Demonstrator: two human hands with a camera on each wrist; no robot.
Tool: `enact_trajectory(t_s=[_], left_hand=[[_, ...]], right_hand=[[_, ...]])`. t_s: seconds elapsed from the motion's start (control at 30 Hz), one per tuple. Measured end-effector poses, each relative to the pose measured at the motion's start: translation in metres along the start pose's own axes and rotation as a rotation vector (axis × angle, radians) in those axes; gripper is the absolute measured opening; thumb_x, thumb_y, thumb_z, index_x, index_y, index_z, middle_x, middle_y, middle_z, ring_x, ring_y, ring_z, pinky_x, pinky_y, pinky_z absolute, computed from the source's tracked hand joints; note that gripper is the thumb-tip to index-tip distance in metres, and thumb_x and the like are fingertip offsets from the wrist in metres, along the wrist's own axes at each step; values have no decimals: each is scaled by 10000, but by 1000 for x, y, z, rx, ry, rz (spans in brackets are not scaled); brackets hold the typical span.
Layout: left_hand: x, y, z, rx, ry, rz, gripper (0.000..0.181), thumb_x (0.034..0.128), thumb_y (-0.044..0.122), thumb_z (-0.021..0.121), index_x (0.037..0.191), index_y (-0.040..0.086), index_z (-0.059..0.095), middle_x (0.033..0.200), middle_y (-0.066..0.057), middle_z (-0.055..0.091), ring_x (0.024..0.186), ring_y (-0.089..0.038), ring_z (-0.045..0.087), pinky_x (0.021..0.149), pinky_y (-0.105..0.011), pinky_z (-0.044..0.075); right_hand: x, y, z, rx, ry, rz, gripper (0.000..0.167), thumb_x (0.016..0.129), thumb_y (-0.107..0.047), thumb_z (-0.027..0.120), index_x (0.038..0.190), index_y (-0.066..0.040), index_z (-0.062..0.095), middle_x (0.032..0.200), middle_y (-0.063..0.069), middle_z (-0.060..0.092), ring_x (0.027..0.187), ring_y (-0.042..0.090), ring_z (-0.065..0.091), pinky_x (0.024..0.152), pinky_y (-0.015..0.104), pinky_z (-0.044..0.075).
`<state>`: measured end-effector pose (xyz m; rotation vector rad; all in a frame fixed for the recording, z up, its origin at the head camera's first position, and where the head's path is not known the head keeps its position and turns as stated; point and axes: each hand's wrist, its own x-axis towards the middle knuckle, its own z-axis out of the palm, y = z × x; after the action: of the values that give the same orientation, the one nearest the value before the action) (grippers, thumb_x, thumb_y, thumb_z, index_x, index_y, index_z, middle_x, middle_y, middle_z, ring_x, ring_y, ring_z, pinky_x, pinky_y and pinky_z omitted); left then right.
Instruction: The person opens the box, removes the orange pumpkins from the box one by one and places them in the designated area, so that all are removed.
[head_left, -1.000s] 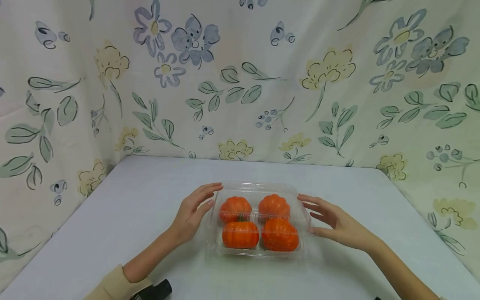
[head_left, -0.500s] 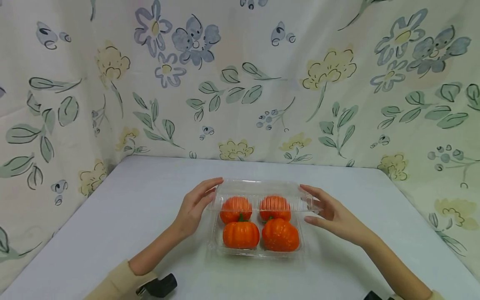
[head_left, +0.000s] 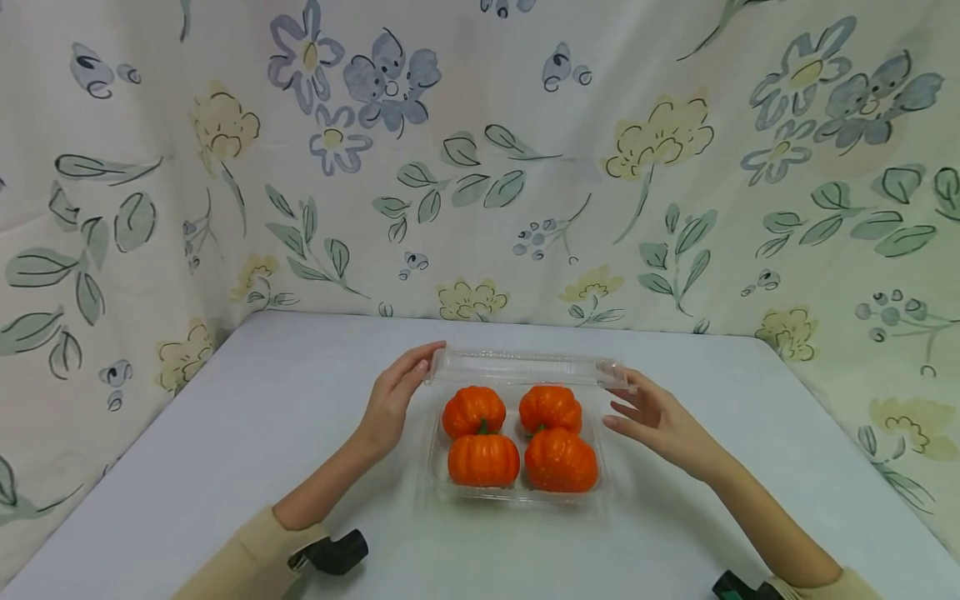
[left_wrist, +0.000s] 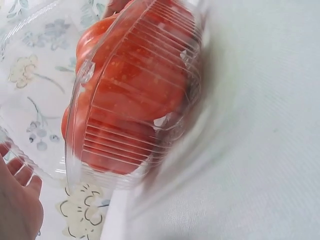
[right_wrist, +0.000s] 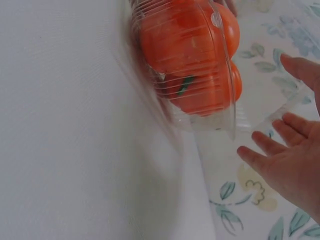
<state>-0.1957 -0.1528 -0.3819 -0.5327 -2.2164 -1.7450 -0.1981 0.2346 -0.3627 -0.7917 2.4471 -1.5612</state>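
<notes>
A clear plastic clamshell box [head_left: 517,497] stands on the table with several small orange pumpkins [head_left: 483,460] in its base. Its hinged lid [head_left: 525,367] is raised at the back, tilted up over the far row. At the lid's left edge is my left hand [head_left: 392,408], fingertips touching it. My right hand [head_left: 663,425] touches the lid's right edge with its upper fingers, thumb apart from the box. In the left wrist view the left hand [left_wrist: 17,200] has its fingers extended beside the lid. The right wrist view shows the right hand [right_wrist: 295,155] with spread fingers.
The box rests on a white table [head_left: 330,358]. Behind it hangs a floral curtain [head_left: 480,208]. Black wrist devices [head_left: 333,552] sit at both sleeves, near the front of the table.
The lid has swung from lying over the pumpkins up and back, baring them. Both hands have moved with its edges, upward and away from the front.
</notes>
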Motion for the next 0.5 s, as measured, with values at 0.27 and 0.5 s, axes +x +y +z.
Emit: enact_trajectory(t_s=[0.27,0.5], left_hand=[[8,-5,2,-90,2,-64,487,1132,176,345,1506,-109,475,1554,-296,487,1475,-445,447,1193,-508,380],[14,-10,6,-127,-40,-152,535,1141,222,331,1620,-17,349,1693,-218,320,1508,-475,385,1186,-585,394]], right_hand=[[11,13,2,18,8,-76,655,1029,-65,645,1600,18,335,1653,307,317,1470,543,338,1058,183,477],[19,21,5,52,5,-22,776,1043,-106,643,1671,-57,190,1678,308,257,1498,581,313,1058,259,526]])
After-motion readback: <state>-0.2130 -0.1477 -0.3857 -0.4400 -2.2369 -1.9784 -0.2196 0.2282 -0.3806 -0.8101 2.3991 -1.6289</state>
